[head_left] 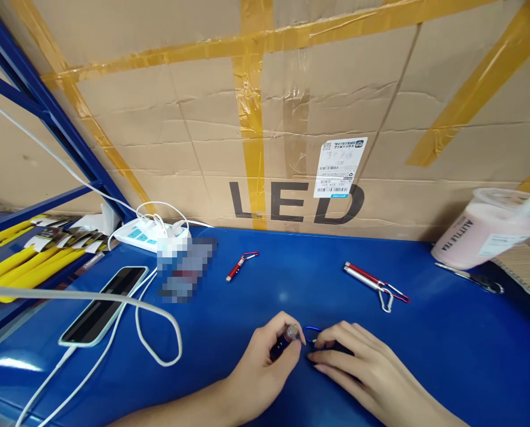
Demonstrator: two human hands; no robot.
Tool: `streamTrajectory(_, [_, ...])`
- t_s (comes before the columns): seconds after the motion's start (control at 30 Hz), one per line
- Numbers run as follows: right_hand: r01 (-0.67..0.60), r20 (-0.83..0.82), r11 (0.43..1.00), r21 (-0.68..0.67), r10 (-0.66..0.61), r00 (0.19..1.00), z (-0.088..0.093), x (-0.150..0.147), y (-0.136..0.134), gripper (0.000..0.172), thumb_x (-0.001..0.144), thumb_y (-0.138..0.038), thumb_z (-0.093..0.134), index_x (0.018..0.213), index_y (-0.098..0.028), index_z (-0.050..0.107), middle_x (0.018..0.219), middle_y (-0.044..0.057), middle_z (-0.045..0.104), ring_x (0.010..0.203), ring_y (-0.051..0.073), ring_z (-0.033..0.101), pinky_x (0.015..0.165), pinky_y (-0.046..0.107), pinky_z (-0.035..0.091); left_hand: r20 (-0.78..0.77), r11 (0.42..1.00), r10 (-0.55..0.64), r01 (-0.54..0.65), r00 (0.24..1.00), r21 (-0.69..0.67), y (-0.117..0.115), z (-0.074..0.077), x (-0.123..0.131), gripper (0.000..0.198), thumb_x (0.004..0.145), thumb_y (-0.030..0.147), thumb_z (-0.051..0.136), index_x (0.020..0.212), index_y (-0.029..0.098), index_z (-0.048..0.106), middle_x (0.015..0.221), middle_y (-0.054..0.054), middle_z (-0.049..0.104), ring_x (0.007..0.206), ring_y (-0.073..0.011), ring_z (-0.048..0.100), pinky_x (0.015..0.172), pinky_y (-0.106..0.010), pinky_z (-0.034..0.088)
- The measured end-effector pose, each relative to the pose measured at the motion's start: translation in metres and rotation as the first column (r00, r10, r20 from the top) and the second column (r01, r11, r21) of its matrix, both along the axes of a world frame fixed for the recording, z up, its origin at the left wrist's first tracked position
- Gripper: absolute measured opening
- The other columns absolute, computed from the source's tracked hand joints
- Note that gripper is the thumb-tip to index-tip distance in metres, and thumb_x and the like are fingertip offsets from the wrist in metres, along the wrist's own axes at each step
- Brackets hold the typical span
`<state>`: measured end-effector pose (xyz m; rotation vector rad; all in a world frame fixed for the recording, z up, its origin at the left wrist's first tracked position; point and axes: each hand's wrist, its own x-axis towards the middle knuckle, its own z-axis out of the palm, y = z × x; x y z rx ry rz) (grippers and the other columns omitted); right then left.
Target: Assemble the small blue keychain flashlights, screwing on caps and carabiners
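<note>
My left hand (269, 367) is closed around a small dark blue flashlight (286, 340), whose silver end pokes up between thumb and forefinger. Close on its right, my right hand (362, 367) has its fingers bent over a blue carabiner clip (311, 328) and pinches its near side. Whether the clip is joined to the flashlight is hidden by the fingers. Farther back on the blue table (286, 273) lies a small red flashlight (235, 270) with a red clip. To the right, a larger red flashlight (358, 269) and a silver one (360, 277) lie side by side with their clips.
A phone (102, 308) with white charging cables (175, 332) lies on the left, near a white power strip (135, 234). A tilted-looking pink drink cup (473, 234) stands back right, beside a pen (456, 271). A big cardboard box (193, 136) walls off the back; yellow-handled packages (33, 267) lie left.
</note>
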<state>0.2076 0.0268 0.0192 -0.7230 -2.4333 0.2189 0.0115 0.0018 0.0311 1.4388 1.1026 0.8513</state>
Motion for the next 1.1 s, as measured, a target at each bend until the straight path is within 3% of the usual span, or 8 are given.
streamTrajectory(0.23, [0.037, -0.007, 0.999, 0.005, -0.037, 0.999, -0.005, 0.003, 0.003, 0.045, 0.102, -0.033, 0.028, 0.086, -0.022, 0.068, 0.081, 0.002, 0.062, 0.071, 0.009, 0.057, 0.068, 0.022, 0.043, -0.011, 0.999, 0.05, -0.05, 0.999, -0.016, -0.002, -0.004, -0.004, 0.02, 0.095, 0.037, 0.04, 0.096, 0.018, 0.046, 0.077, 0.001, 0.042, 0.071, -0.0125, 0.037, 0.066, -0.025, 0.03])
streamTrajectory(0.57, [0.074, -0.022, 0.985, -0.155, -0.079, 0.997, -0.01, 0.008, 0.005, 0.04, 0.099, -0.04, 0.033, 0.088, -0.023, 0.068, 0.078, 0.0, 0.06, 0.065, 0.009, 0.058, 0.06, 0.019, 0.045, -0.079, 0.991, -0.107, 0.113, 0.991, 0.074, -0.004, -0.003, -0.002, 0.032, 0.099, 0.042, 0.025, 0.099, 0.016, 0.044, 0.079, -0.001, 0.045, 0.071, -0.0135, 0.039, 0.071, -0.026, 0.032])
streamTrajectory(1.1, [0.096, 0.017, 0.995, -0.035, -0.095, 0.995, -0.006, 0.009, 0.007, 0.046, 0.101, -0.04, 0.029, 0.08, -0.022, 0.066, 0.075, -0.004, 0.061, 0.06, 0.005, 0.061, 0.052, 0.017, 0.041, 0.013, 0.996, -0.042, 0.041, 0.999, 0.076, -0.003, -0.005, -0.005, 0.035, 0.099, 0.044, 0.028, 0.104, 0.015, 0.047, 0.071, 0.001, 0.045, 0.066, -0.0119, 0.04, 0.067, -0.025, 0.032])
